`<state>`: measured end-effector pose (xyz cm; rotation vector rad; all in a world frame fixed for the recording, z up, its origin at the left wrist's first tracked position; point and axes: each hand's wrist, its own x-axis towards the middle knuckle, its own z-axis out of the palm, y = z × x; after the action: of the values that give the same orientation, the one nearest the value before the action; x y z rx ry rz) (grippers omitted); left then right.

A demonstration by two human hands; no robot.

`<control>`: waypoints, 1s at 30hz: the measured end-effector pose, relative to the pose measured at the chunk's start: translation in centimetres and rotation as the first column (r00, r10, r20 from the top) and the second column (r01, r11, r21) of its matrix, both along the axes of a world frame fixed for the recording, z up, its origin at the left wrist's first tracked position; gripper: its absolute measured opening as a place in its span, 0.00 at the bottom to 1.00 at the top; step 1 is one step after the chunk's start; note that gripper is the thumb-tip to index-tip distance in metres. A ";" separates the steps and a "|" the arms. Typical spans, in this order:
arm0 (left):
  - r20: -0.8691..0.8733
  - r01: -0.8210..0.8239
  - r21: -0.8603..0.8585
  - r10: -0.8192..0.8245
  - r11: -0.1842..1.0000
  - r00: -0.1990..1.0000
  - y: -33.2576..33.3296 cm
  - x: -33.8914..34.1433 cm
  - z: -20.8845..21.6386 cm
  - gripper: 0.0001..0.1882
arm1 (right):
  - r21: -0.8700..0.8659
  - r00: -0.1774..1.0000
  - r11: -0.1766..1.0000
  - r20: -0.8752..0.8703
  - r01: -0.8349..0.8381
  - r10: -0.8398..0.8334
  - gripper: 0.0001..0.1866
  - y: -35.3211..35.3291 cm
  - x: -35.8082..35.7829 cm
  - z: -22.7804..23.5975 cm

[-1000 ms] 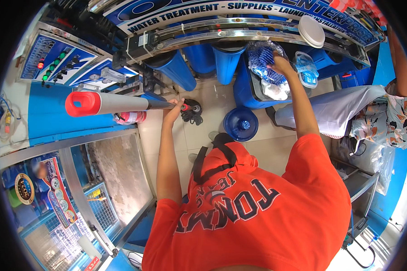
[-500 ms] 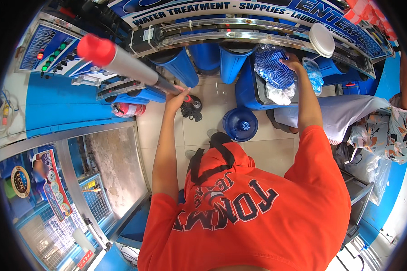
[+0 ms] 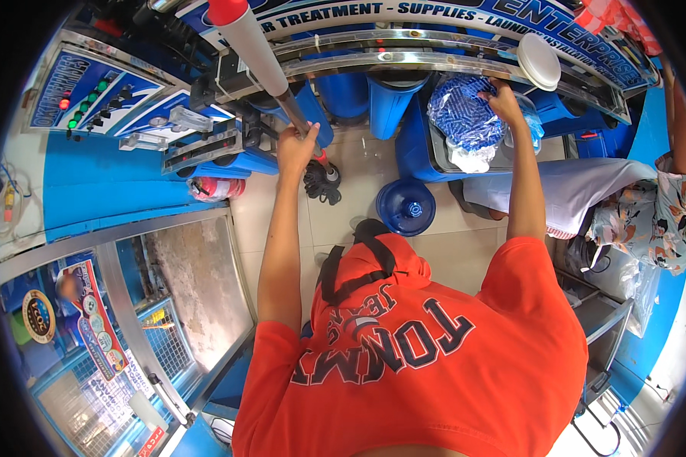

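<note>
My left hand (image 3: 297, 150) is wrapped round the pole of a mop (image 3: 261, 61), grey with a red end cap. Its dark stringy head (image 3: 323, 184) rests on the tiled floor beyond my feet. At the far right, my right hand (image 3: 501, 102) grips the upper edge of a clear plastic bag (image 3: 465, 114) filled with small blue-and-white pieces. That bag lies on top of a blue bin (image 3: 415, 145) with a dark rim. White plastic (image 3: 472, 158) sticks out beneath it, and light-blue plastic (image 3: 530, 122) is beside it.
A round blue water jug (image 3: 405, 208) stands on the floor. Blue filter housings (image 3: 392, 107) hang below a metal rail (image 3: 404, 61) holding a white lid (image 3: 539, 61). Another person (image 3: 633, 206) is at the right. A glass door (image 3: 122, 320) stands left, near a red cylinder (image 3: 216, 188).
The mop pole has swung, its red end going up and to the right. My right hand has shifted slightly right and up, still at the bag. The person at the right has moved an arm.
</note>
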<state>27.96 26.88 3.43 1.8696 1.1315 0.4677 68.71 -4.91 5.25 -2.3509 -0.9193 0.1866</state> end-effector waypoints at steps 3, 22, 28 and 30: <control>0.014 0.017 0.113 -0.019 0.993 1.000 0.3 1.0 0.5 0.19 | 0.032 0.999 0.999 -0.004 0.044 -0.044 0.29 -0.5 -1.1 1.4; 0.069 0.174 -0.016 -0.172 0.985 0.983 -2.6 6.7 -0.2 0.27 | 0.308 0.989 0.951 -0.129 -0.024 0.067 0.12 -6.4 -5.0 4.9; -0.018 0.205 -0.002 -0.205 0.979 0.979 -5.9 8.2 0.8 0.26 | 0.103 0.969 0.973 0.117 0.206 -0.218 0.23 -5.0 0.1 -1.8; -0.013 0.221 -0.009 -0.221 0.975 0.975 -6.1 8.7 0.9 0.26 | -0.032 0.934 0.963 0.256 0.267 -0.250 0.23 -4.7 0.6 -2.5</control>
<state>36.67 20.77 4.33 1.9672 0.9178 0.3241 69.29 -9.60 2.75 -2.5702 -0.7129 -0.1934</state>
